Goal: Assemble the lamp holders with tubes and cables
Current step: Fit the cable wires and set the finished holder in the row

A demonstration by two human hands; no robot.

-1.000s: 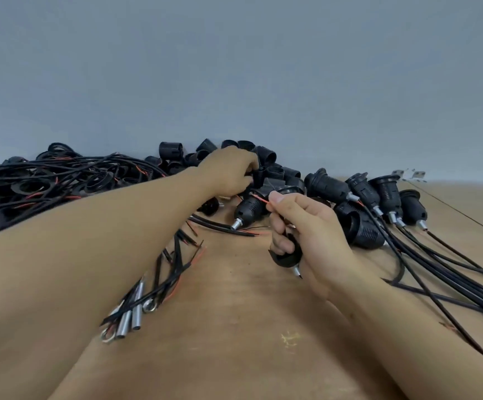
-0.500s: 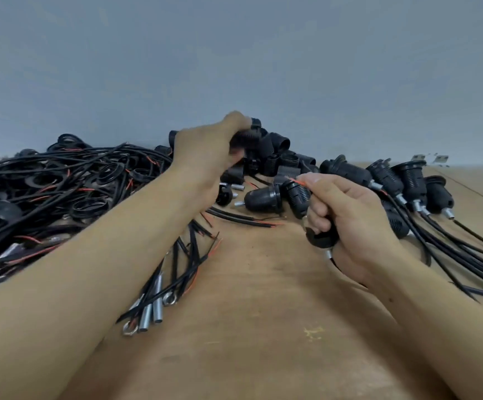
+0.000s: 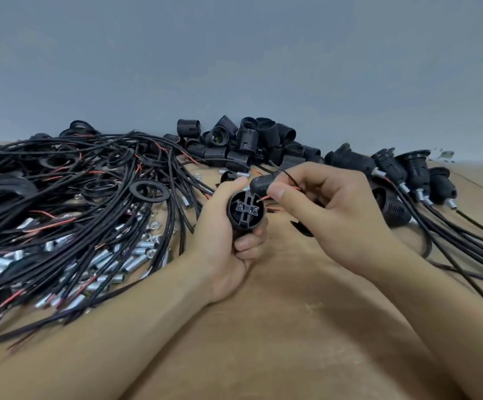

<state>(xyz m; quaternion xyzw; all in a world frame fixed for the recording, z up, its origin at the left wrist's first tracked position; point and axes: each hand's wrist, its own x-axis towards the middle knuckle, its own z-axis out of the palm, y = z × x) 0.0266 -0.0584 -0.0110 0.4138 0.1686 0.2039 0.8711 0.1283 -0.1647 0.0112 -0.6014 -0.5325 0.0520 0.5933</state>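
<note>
My left hand (image 3: 228, 249) grips a black lamp holder body (image 3: 246, 210), its terminal end facing me, above the wooden table (image 3: 277, 327). My right hand (image 3: 329, 215) pinches the red wire end (image 3: 263, 198) of a cable right at the holder's terminals, and a black cap piece (image 3: 263, 183) sits on that cable by my thumb. The cable's black lead (image 3: 425, 246) runs off under my right wrist.
A pile of loose black holder bodies (image 3: 246, 142) lies at the back. Tangled black cables with red tips, rings (image 3: 148, 192), metal tubes (image 3: 130, 264) and nuts cover the left. Several assembled holders with cables (image 3: 407, 174) lie at the right.
My left hand has pulled back from the rear pile, bringing a holder body to the middle. My right hand has brought the cable's wire end up against that holder.
</note>
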